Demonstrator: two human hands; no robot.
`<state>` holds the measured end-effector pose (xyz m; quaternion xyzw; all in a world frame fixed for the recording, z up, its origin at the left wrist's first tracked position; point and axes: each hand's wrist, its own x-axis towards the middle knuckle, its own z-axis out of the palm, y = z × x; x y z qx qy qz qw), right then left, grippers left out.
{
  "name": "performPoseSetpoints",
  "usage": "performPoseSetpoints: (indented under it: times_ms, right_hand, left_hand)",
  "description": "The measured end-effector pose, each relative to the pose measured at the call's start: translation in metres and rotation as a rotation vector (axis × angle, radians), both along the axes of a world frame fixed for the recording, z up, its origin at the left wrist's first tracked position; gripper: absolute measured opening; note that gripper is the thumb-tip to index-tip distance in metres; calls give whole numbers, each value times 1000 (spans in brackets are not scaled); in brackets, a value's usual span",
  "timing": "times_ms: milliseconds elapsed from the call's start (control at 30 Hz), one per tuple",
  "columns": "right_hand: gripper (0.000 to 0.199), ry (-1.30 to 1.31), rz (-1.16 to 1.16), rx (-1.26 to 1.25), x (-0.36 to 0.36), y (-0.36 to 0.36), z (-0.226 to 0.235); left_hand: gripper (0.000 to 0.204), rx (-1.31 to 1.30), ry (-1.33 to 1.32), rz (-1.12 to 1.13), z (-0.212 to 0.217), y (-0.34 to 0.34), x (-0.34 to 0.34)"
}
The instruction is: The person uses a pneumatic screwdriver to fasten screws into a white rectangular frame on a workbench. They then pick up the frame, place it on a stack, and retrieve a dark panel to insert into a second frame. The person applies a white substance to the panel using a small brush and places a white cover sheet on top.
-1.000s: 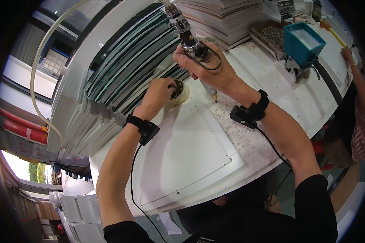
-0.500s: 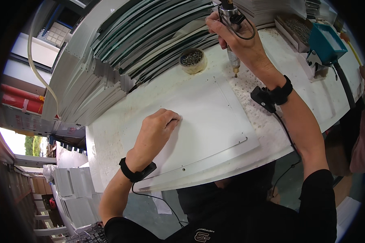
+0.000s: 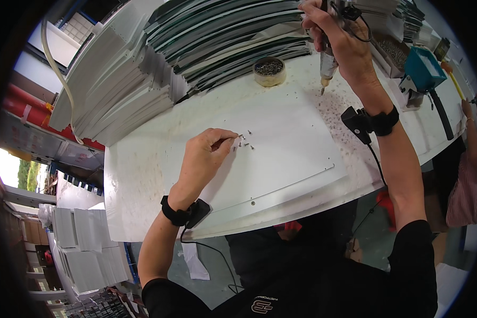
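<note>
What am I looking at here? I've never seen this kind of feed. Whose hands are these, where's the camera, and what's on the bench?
There is no machine: a person works bare-handed, and a wide fisheye camera on their head looks down, bending straight edges. The left hand pinches at a few small screws lying on a flat white panel on the white workbench. The right hand, raised, has its grip closed on a powered screwdriver, tip pointing down. Behind sit a round tub of screws and stacks of panels.

No packages, labels, signs or screens clearly in view.
</note>
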<state>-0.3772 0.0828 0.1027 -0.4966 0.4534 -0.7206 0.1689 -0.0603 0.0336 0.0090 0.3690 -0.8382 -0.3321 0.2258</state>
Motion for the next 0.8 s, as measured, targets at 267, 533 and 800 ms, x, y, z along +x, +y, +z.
performPoseSetpoints:
  times_ms: [267,533,800]
  right_hand:
    - [43,-264,227,187,51,57,29]
    - [42,-502,580,101,93,80,21]
    - [35,-548,686,-72,143,70,25]
  left_hand:
    - [8,170,144,50,19,51,14]
    - [14,723,725,65,-23,130,12]
    - [18,770,861,108,-40,147,34]
